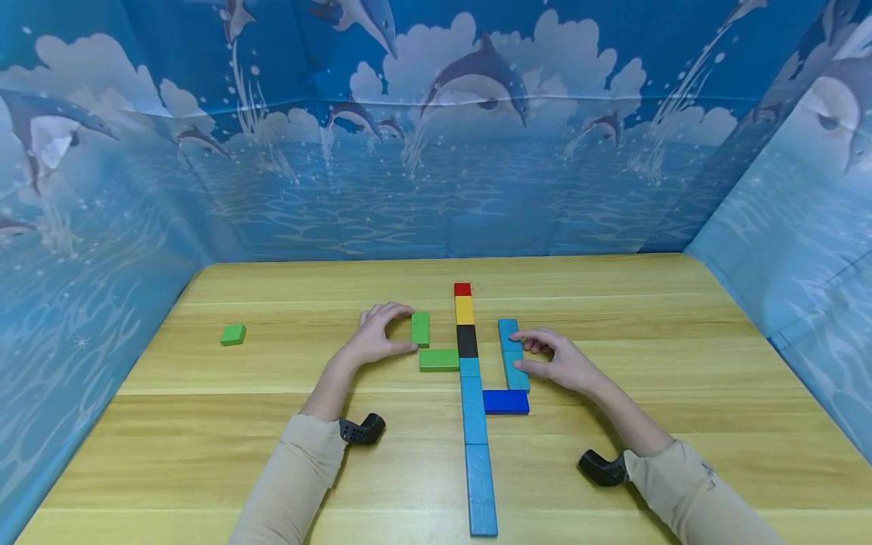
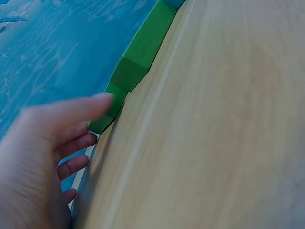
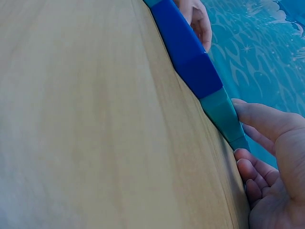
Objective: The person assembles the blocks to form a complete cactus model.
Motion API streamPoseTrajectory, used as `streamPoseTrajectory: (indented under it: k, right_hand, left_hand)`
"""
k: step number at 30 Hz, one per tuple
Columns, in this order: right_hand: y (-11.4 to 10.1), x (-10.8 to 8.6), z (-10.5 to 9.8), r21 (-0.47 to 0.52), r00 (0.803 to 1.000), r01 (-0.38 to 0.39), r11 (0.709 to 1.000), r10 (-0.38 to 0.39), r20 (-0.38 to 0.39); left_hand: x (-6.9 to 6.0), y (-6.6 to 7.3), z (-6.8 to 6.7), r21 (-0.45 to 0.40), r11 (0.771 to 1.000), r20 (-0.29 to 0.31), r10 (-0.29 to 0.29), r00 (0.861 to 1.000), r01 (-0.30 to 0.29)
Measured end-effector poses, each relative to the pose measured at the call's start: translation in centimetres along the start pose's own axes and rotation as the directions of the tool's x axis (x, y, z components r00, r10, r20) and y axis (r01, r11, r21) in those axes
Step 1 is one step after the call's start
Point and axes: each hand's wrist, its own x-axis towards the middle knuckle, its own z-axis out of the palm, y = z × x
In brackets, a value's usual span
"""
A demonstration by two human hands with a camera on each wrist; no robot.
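Observation:
My left hand point(image 1: 373, 334) curves its thumb and index finger around the two ends of a standing-lengthwise green block point(image 1: 420, 330). In the left wrist view that thumb is blurred against the green. A second green block point(image 1: 439, 360) lies crosswise just nearer, its right end at the central column. My right hand point(image 1: 559, 362) touches two light blue blocks point(image 1: 507, 327) laid end to end, the index fingertip on the far one and the thumb at the near one. A dark blue block point(image 1: 506, 402) lies crosswise at their near end, reaching the column. Its other fingers are loosely bent.
The central column runs away from me: long light blue blocks point(image 1: 481, 488), then a black block point(image 1: 467, 341), a yellow block point(image 1: 465, 310) and a red block point(image 1: 462, 289). A small green block point(image 1: 233, 334) lies apart at left. A dolphin-print curtain point(image 1: 436, 197) borders the wooden table point(image 1: 204, 446).

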Motion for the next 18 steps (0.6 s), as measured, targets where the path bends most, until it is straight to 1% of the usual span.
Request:
streamPoseTrajectory:
  k: [5, 10, 18]
  right_hand:
    - [0.01, 0.0, 0.02, 0.001, 1.0, -0.007, 1.0, 0.007, 0.001]
    - [0.0, -0.02, 0.0, -0.003, 1.0, -0.013, 1.0, 0.013, 0.003]
    - [-0.03, -0.06, 0.0, 0.003, 1.0, -0.013, 1.0, 0.013, 0.003]
  left_hand:
    - [-0.03, -0.25, 0.05, -0.04, 0.999, 0.001, 0.011, 1.0, -0.011]
    - [0.02, -0.41, 0.22, -0.031, 0.999, -0.012, 0.024, 1.0, -0.024]
    - [-0.02, -0.28, 0.28, -0.024, 0.999, -0.01, 0.025, 1.0, -0.025]
